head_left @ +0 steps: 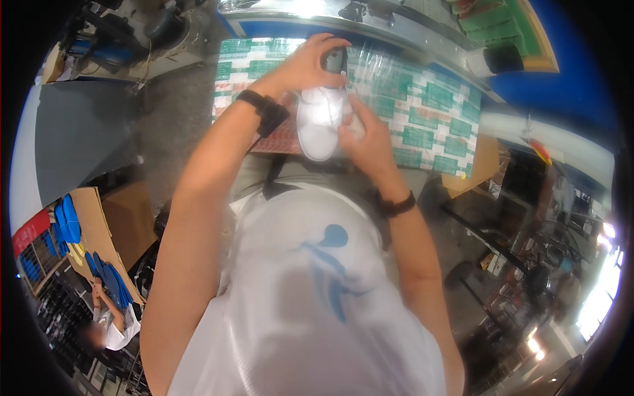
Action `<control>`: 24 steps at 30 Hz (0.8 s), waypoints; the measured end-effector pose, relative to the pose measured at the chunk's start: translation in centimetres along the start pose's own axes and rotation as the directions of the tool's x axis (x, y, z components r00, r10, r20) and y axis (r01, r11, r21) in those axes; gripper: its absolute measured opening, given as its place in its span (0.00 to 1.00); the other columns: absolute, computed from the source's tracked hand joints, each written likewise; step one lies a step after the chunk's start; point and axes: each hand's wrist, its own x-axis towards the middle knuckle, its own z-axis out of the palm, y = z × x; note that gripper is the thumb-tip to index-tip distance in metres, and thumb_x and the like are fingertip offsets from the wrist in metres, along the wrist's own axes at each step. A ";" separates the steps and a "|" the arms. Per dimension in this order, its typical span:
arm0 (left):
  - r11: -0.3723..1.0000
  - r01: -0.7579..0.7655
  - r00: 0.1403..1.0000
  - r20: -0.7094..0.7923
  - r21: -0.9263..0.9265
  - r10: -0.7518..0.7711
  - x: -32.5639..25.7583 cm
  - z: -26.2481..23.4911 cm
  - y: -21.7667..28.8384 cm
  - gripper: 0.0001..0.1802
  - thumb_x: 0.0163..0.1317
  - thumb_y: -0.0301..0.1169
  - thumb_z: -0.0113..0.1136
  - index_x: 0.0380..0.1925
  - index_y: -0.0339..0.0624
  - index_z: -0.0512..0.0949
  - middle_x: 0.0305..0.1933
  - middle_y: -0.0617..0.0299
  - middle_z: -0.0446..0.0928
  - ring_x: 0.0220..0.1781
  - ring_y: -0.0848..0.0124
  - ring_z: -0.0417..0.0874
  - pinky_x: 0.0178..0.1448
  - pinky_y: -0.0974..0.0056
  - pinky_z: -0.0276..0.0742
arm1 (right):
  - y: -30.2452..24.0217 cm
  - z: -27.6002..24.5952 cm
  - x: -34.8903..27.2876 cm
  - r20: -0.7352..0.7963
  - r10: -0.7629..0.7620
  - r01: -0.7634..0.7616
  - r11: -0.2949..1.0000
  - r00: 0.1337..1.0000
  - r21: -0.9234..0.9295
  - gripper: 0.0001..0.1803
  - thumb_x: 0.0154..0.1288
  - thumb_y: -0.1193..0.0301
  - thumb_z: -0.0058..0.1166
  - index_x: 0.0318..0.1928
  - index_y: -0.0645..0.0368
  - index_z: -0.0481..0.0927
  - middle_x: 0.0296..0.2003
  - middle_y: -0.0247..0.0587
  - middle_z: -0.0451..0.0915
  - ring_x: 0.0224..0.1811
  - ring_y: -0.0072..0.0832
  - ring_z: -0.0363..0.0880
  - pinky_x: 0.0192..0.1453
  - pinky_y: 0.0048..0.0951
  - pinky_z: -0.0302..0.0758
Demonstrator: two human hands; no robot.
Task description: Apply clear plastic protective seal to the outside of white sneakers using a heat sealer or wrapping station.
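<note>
both forearms enter from the lower edge and converge over the bench (422, 125), which is covered with a green-and-white patterned sheet. the left arm is raised and bent, with a black wrist strap just below the hand; the left hand (300, 69) is arched over the far end of a white shoe (321, 122), its fingers curled down around a small dark object (335, 61) held at the shoe's top opening. what that object is cannot be told. the right arm runs up from the lower right, also with a dark band at the wrist; the right hand (368, 140) is closed on the shoe's right side, thumb on the upper surface and fingers wrapped beneath. the hands are close together, one at each end of the shoe, and both are clamped on it. the shoe lies between them, lengthwise away from the body, lifted just above the near edge of the bench and in front of the person's white shirt (310, 290). at lower left, well apart, another person sits beside stacks of blue insoles (69, 221) on a brown board
</note>
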 end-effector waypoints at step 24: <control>0.999 0.040 0.999 0.000 -0.001 -0.040 -0.2 0.4 0.8 0.47 0.57 0.44 0.85 0.77 0.49 0.77 0.81 0.43 0.67 0.81 0.46 0.73 0.80 0.49 0.78 | -2.8 2.1 0.5 0.045 -0.374 0.357 0.834 0.926 -0.421 0.48 0.52 0.57 0.80 0.71 0.69 0.78 0.42 0.52 0.87 0.41 0.50 0.89 0.44 0.46 0.85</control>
